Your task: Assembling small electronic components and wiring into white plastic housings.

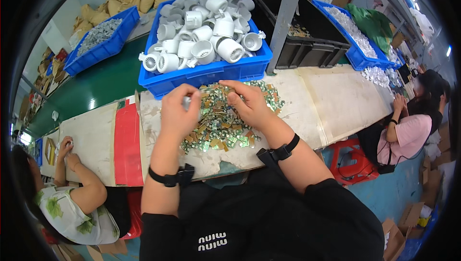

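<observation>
A heap of small green and tan circuit boards [218, 129] lies spread on the worktable before me. My left hand [177, 109] is raised over its left side, fingers curled around a small grey-white part [186, 101] that shows only in part. Over the heap's right side, my right hand [249, 105] has its thumb and forefinger bent toward each other; whatever they hold is too small or hidden to name. Just beyond both hands stands a blue crate [206, 74] heaped with white cup-shaped plastic housings [202, 49] with slotted ends.
A black crate [312, 52] and a metal post [287, 21] stand right of the blue crate. Farther right is a blue tray [357, 59] of clear parts; another blue tray [103, 52] lies far left. Co-workers sit at left [79, 203] and right [403, 133].
</observation>
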{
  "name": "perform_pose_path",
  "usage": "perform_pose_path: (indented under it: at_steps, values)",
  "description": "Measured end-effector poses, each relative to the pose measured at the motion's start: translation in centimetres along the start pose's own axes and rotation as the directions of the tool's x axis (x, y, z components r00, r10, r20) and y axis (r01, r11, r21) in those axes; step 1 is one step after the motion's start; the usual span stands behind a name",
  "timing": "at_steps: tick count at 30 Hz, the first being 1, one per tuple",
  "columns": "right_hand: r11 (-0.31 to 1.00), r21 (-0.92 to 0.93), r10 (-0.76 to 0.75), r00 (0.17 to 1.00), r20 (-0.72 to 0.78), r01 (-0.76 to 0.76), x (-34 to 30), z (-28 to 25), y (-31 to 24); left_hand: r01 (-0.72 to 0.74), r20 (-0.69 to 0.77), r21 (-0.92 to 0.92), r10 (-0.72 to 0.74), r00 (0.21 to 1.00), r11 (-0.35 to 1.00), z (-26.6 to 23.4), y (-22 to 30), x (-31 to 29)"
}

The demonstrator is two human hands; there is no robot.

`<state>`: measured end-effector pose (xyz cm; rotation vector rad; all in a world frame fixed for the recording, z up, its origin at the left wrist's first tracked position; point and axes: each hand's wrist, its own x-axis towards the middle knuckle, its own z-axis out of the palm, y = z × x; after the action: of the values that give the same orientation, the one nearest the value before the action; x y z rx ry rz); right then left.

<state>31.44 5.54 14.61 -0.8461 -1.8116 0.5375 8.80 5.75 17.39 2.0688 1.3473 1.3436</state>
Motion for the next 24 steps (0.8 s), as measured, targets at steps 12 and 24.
perform_pose_path:
  at_steps: [12,24]
  values:
    - [0.997,-0.062,-0.055,0.998,-0.003,0.055,-0.3,0.3,-1.7,0.180,-0.115,0.872,-0.166,0.979,0.455,-15.2,-14.7,-8.5]
    - [0.999,-0.038,0.006,1.000,-0.027,-0.007,-0.7,1.0,-0.5,0.108,-0.178,0.612,0.004,0.984,0.783,-14.5,-13.1,0.9]
